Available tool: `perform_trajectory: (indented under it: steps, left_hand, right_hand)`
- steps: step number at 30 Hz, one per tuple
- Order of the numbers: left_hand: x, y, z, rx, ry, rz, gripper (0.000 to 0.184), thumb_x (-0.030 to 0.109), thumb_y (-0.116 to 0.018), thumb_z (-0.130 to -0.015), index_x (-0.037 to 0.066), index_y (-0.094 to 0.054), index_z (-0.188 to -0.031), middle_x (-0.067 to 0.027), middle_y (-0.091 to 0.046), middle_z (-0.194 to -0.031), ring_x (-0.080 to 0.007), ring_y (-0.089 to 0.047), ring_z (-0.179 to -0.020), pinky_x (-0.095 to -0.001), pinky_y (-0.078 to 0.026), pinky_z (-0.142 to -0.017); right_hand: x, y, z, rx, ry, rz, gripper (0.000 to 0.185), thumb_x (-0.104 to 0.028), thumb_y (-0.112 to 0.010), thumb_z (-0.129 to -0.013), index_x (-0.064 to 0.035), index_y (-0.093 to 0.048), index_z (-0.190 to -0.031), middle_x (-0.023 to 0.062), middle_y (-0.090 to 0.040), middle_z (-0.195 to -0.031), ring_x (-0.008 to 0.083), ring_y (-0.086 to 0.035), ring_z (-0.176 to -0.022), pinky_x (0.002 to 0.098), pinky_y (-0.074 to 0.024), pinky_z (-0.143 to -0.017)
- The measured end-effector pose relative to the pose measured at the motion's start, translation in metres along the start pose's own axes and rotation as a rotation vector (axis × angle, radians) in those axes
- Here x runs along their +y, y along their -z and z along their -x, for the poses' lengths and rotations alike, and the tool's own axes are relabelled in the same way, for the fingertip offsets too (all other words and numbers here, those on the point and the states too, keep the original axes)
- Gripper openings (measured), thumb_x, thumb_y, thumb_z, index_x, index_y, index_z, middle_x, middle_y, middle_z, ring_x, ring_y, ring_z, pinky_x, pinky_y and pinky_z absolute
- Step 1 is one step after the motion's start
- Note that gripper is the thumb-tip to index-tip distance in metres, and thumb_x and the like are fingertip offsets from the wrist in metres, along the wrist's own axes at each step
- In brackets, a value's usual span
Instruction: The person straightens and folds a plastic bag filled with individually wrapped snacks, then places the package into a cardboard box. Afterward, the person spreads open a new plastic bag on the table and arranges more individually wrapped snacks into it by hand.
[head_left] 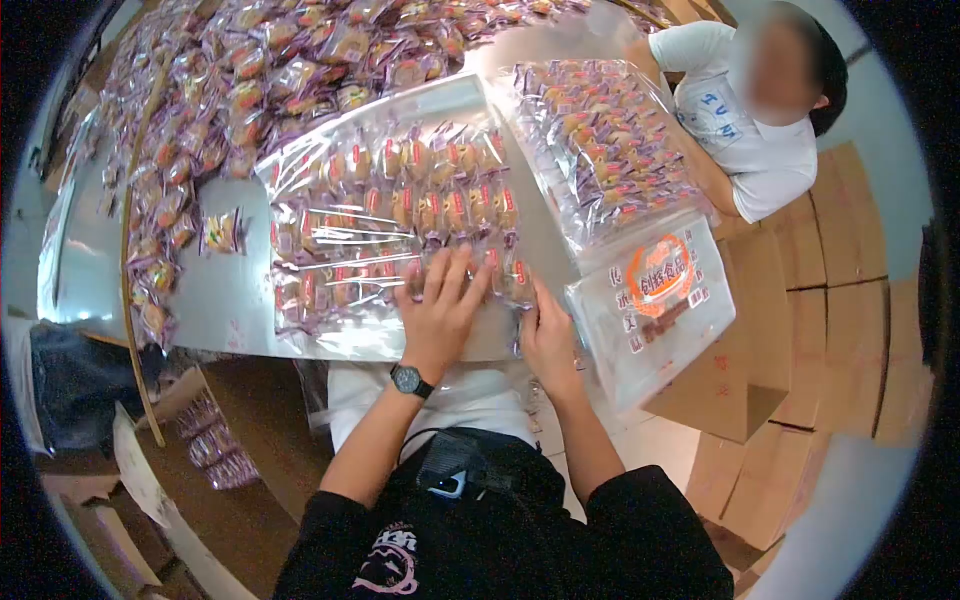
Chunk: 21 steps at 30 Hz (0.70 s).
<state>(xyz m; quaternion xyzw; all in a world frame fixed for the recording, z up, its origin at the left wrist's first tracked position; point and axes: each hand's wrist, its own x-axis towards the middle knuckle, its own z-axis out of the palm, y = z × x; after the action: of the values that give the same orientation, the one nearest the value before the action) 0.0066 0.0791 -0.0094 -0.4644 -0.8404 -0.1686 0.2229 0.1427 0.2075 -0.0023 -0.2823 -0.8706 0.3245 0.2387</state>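
A large clear plastic bag [395, 345] lies flat on the metal table, holding three rows of individually wrapped pastries [428, 210]. My left hand [438, 315], wearing a black watch, rests on the lowest row with its fingers spread over the wrappers. At the right end of that row, my right hand [548, 345] is closed at the bag's edge, beside the last wrapped pastry [513, 282]. Its fingertips are partly hidden. To the right lies a printed clear bag [650, 300], next to another filled bag [610, 150].
Loose wrapped pastries [240, 80] cover the back and left of the table [225, 300], along a wooden strip [128, 215]. A co-worker in a white shirt [740, 120] stands at the right. Cardboard boxes [845, 330] are stacked there; an open carton [255, 430] sits below left.
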Motion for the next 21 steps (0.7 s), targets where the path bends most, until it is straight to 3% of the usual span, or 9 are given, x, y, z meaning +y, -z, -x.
perform_trajectory:
  steps: [3,7,8,11,15,16,19,21]
  left_hand:
    - [0.006,-0.001,-0.013,0.059,0.073,0.018,0.046,0.022,-0.064,-0.092,0.031,-0.067,-0.137,0.0006,-0.061,-0.146,-0.0190,-0.055,-0.133,-0.0557,-0.030,-0.114]
    - [0.002,-0.010,-0.019,-0.012,0.088,0.020,0.046,0.020,-0.063,-0.092,0.030,-0.067,-0.137,-0.0002,-0.061,-0.144,-0.0184,-0.055,-0.131,-0.0557,-0.026,-0.117]
    - [-0.001,-0.013,-0.018,0.009,0.047,0.051,0.043,0.020,-0.063,-0.095,0.026,-0.067,-0.137,-0.0006,-0.061,-0.145,-0.0181,-0.055,-0.131,-0.0547,-0.028,-0.116]
    - [0.004,0.010,0.010,0.006,-0.105,0.049,0.041,0.021,-0.065,-0.096,0.021,-0.066,-0.137,-0.0019,-0.061,-0.145,-0.0187,-0.055,-0.131,-0.0551,-0.027,-0.114]
    - [0.005,0.020,0.054,0.184,-0.326,0.350,0.038,0.019,-0.072,-0.087,0.013,-0.072,-0.125,-0.0037,-0.072,-0.123,-0.0214,-0.065,-0.112,-0.0380,-0.052,-0.089]
    - [0.010,0.020,0.040,0.024,-0.279,0.508,0.022,0.022,-0.074,-0.090,0.012,-0.075,-0.109,-0.0051,-0.074,-0.104,-0.0249,-0.068,-0.096,-0.0411,-0.054,-0.082]
    - [0.030,0.011,0.010,-0.310,0.099,0.555,0.018,0.025,-0.075,-0.092,0.010,-0.072,-0.101,-0.0095,-0.071,-0.094,-0.0311,-0.070,-0.085,-0.0433,-0.056,-0.072]
    - [0.033,0.005,0.002,-0.218,0.086,0.525,0.021,0.029,-0.074,-0.093,0.009,-0.066,-0.092,-0.0101,-0.067,-0.085,-0.0330,-0.069,-0.071,-0.0445,-0.055,-0.060]
  right_hand:
    - [0.013,-0.004,0.001,-0.004,0.029,-0.054,0.038,-0.004,-0.058,-0.095,0.0031,-0.063,-0.131,0.0288,-0.070,-0.110,0.0461,-0.069,-0.093,0.0493,-0.0561,-0.081]
    - [0.021,-0.012,0.000,0.102,0.046,-0.058,0.029,-0.005,-0.062,-0.094,0.0039,-0.070,-0.119,0.0283,-0.071,-0.101,0.0447,-0.070,-0.089,0.0482,-0.0565,-0.079]
    - [0.018,-0.012,0.000,0.086,-0.037,-0.088,0.030,-0.005,-0.062,-0.094,0.0021,-0.070,-0.122,0.0266,-0.071,-0.093,0.0403,-0.072,-0.079,0.0460,-0.0565,-0.073]
    - [0.008,-0.011,0.005,0.101,-0.092,-0.079,0.031,-0.006,-0.062,-0.095,0.0008,-0.070,-0.124,0.0254,-0.071,-0.086,0.0365,-0.071,-0.069,0.0437,-0.0556,-0.066]
    - [0.022,-0.012,0.008,0.095,-0.054,-0.105,0.034,-0.005,-0.062,-0.096,-0.0006,-0.069,-0.130,0.0259,-0.072,-0.089,0.0342,-0.071,-0.068,0.0420,-0.0553,-0.065]
    - [0.020,-0.011,0.006,0.097,-0.041,-0.125,0.035,-0.005,-0.062,-0.097,-0.0004,-0.068,-0.131,0.0265,-0.072,-0.090,0.0348,-0.071,-0.070,0.0421,-0.0554,-0.066]
    - [0.025,-0.012,0.006,0.140,0.076,-0.172,0.036,-0.004,-0.062,-0.098,0.0005,-0.067,-0.133,0.0283,-0.071,-0.094,0.0365,-0.072,-0.074,0.0422,-0.0557,-0.068]
    - [0.026,-0.010,0.003,0.147,0.100,-0.174,0.036,-0.004,-0.062,-0.099,0.0016,-0.066,-0.133,0.0292,-0.070,-0.094,0.0378,-0.073,-0.076,0.0426,-0.0556,-0.069]
